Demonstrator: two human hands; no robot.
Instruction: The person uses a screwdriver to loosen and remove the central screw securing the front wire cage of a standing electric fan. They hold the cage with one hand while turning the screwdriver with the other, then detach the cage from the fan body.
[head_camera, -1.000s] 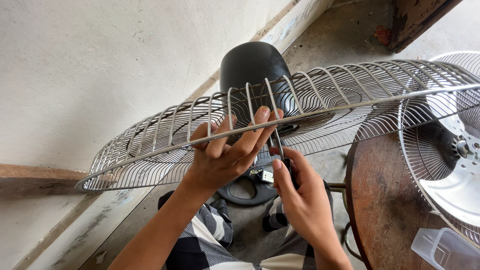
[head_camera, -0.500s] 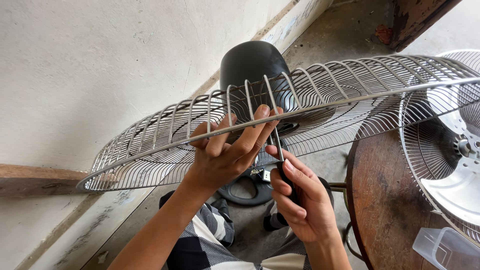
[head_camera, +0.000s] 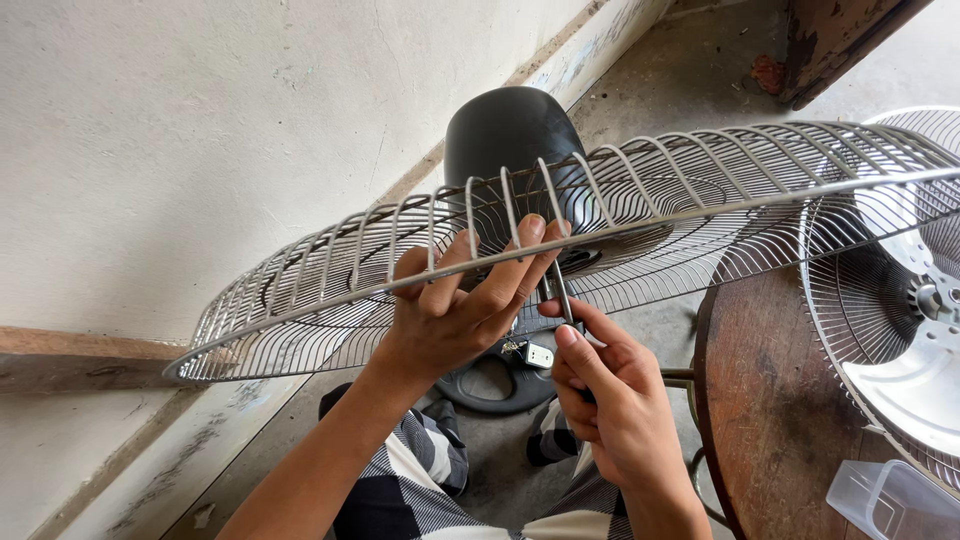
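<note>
The wire fan guard (head_camera: 640, 215) stretches across the view, tilted, its rim running from low beside the wall up toward the round wooden table (head_camera: 770, 400); the left hand (head_camera: 455, 300) is closed on that rim near its middle, fingers curled over the outer ring and between the wires; just below the guard's rim, the right hand (head_camera: 610, 395) is wrapped around the dark handle of a screwdriver (head_camera: 558, 290), whose metal shaft rises to meet the rim right beside the left fingertips; behind the guard stands the black motor housing (head_camera: 510, 135), seen partly through the wires; under the guard, on the concrete floor, lies the fan's dark base (head_camera: 490, 380); to the guard's far end, a second fan guard with a metal blade (head_camera: 900, 320) rests on the table, with a clear plastic container (head_camera: 885, 500) at the table's near edge; below the guard are the person's checked trousers (head_camera: 430, 465)
</note>
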